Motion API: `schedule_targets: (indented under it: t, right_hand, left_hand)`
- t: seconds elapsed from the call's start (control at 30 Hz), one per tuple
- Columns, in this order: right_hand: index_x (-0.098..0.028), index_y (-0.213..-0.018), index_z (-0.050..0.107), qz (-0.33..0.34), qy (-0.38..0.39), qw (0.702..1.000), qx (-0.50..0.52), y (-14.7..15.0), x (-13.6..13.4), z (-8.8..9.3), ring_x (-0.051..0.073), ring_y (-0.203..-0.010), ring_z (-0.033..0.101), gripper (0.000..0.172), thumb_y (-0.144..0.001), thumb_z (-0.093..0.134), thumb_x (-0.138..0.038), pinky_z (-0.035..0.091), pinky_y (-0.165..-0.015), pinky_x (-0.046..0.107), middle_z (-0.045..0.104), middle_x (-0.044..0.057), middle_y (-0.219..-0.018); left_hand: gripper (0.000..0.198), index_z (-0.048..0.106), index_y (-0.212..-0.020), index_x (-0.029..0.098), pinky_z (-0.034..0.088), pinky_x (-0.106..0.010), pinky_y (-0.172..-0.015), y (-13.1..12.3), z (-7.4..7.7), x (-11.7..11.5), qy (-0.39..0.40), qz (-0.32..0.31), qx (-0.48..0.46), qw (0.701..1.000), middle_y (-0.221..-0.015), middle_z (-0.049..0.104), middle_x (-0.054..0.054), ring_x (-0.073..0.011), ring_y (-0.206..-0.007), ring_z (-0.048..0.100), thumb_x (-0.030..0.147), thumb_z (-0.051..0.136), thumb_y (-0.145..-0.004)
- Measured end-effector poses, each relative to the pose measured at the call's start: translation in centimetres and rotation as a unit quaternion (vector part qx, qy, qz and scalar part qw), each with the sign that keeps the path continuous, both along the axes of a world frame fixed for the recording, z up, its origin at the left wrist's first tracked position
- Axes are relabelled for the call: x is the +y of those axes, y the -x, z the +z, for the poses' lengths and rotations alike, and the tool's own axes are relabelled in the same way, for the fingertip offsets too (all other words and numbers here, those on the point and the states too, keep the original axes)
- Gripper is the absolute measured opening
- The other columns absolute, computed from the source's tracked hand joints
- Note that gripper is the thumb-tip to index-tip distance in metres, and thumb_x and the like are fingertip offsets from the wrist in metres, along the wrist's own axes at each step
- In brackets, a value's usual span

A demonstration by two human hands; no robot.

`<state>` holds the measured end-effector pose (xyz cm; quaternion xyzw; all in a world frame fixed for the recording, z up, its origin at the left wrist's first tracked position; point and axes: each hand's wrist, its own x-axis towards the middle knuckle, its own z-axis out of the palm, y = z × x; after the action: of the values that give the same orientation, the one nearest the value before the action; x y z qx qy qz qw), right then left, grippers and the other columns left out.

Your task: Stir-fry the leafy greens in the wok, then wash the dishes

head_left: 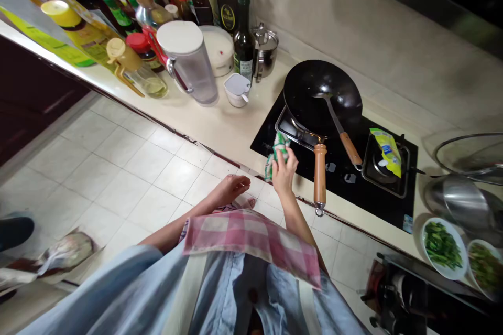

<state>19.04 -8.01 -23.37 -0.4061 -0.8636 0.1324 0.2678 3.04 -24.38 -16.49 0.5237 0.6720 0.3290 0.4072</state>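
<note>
The counter [236,125] is stretching from left to right, leaving bare room left of the black cooktop [377,201], on which a wok [304,94] is sitting, its handle [320,172] jutting over the counter's near edge. The left hand [231,187] is hanging just off that edge, grip half curled, showing nothing held; the right hand [283,172] is pinching a green-and-white cloth [281,140] by the cooktop's near edge.

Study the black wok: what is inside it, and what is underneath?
Inside the wok rests the head of a wooden-handled utensil. Underneath, part of a metal burner tray shows on the black stove; the wok hides the rest.
</note>
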Motion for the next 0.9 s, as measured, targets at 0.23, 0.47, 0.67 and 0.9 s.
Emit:
schedule_targets:
  t: [0.23, 0.47, 0.67, 0.9]
  right_hand:
    - [-0.007, -0.136, 0.059, 0.019, 0.006, 0.989, -0.147, 7.7, 2.7, -2.9, 0.035, -0.146, 0.035, 0.045, -0.097, 0.036, -0.009, 0.035, -0.114, 0.053, 0.046, 0.022, -0.152]
    - [-0.004, -0.139, 0.055, -0.024, 0.022, 0.986, -0.161, 16.2, 10.4, -1.2, 0.035, -0.146, 0.035, 0.048, -0.094, 0.042, -0.008, 0.031, -0.116, 0.055, 0.043, 0.028, -0.152]
    - [-0.001, -0.144, 0.048, -0.151, 0.041, 0.969, -0.191, 22.9, 21.4, 0.2, 0.033, -0.148, 0.030, 0.049, -0.097, 0.040, -0.010, 0.029, -0.117, 0.048, 0.036, 0.028, -0.155]
    - [-0.003, -0.152, 0.039, -0.226, 0.051, 0.951, -0.206, 26.3, 28.9, 0.9, 0.030, -0.148, 0.028, 0.054, -0.103, 0.019, -0.011, 0.026, -0.117, 0.050, 0.031, 0.023, -0.160]
  left_hand:
    - [0.023, 0.069, -0.090, 0.016, 0.045, -0.024, -0.064, 5.4, -1.1, 0.4, 0.006, -0.007, -0.020, 1.000, -0.077, 0.067, -0.003, -0.0135, -0.066, 0.056, 0.029, 0.050, -0.092]
    - [0.027, 0.069, -0.096, 0.015, 0.050, -0.028, -0.069, 13.5, -3.6, 0.1, 0.032, 0.037, -0.069, 0.996, -0.089, 0.073, -0.008, -0.0185, -0.075, 0.066, 0.037, 0.054, -0.091]
    - [0.026, 0.070, -0.096, 0.017, 0.053, -0.029, -0.070, 18.8, -4.2, -1.0, 0.049, 0.063, -0.067, 0.995, -0.091, 0.076, -0.007, -0.0208, -0.080, 0.070, 0.038, 0.055, -0.091]
    - [0.028, 0.071, -0.098, 0.018, 0.057, -0.030, -0.071, 22.0, -6.1, -2.9, 0.089, 0.091, -0.078, 0.989, -0.093, 0.078, -0.008, -0.0218, -0.082, 0.073, 0.042, 0.056, -0.092]
